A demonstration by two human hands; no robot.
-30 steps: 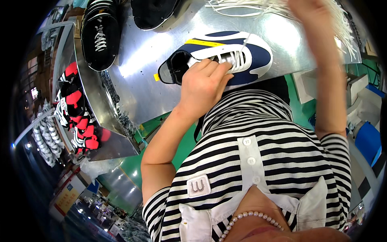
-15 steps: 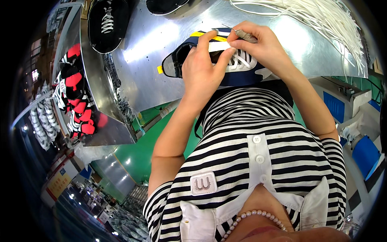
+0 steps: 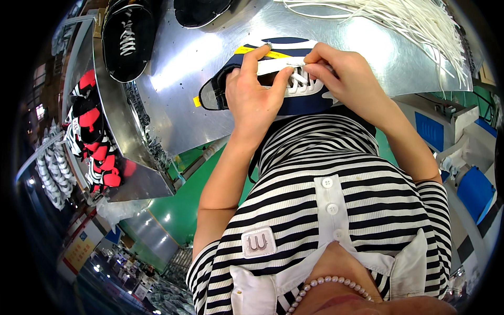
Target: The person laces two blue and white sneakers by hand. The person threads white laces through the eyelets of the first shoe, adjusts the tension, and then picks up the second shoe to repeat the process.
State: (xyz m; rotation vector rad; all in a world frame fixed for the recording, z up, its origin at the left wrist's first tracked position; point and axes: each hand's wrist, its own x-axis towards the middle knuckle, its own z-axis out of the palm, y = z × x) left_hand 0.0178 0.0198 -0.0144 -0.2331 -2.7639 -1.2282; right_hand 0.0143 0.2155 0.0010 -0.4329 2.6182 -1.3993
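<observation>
A navy and white sneaker (image 3: pixel 304 105) lies sideways on the metal table, its heel end to the left. White laces (image 3: pixel 302 80) cross the toe half of its opening. My left hand (image 3: pixel 250 94) grips the upper, thumb at the near side of the opening and index finger reaching over a yellow strip (image 3: pixel 278 54). At the white eyelet edge (image 3: pixel 272 66), my right hand (image 3: pixel 341 71) is closed in a pinch. A thin metal shaft of an awl (image 3: pixel 295 64) pokes out from its fingertips against that edge; the handle is hidden in the hand.
Loose white laces (image 3: pixel 378 23) are heaped at the far right of the metal table (image 3: pixel 184 94). A black shoe (image 3: pixel 127 44) with white laces stands far left, another dark shoe (image 3: pixel 202 9) beside it. Red, black and white shoe pieces (image 3: pixel 94 131) are piled beyond the left edge.
My right hand has turned, so the awl's wrapped handle no longer shows and its tip now meets the eyelet edge. The whole view has shifted slightly; my left hand keeps its grip.
</observation>
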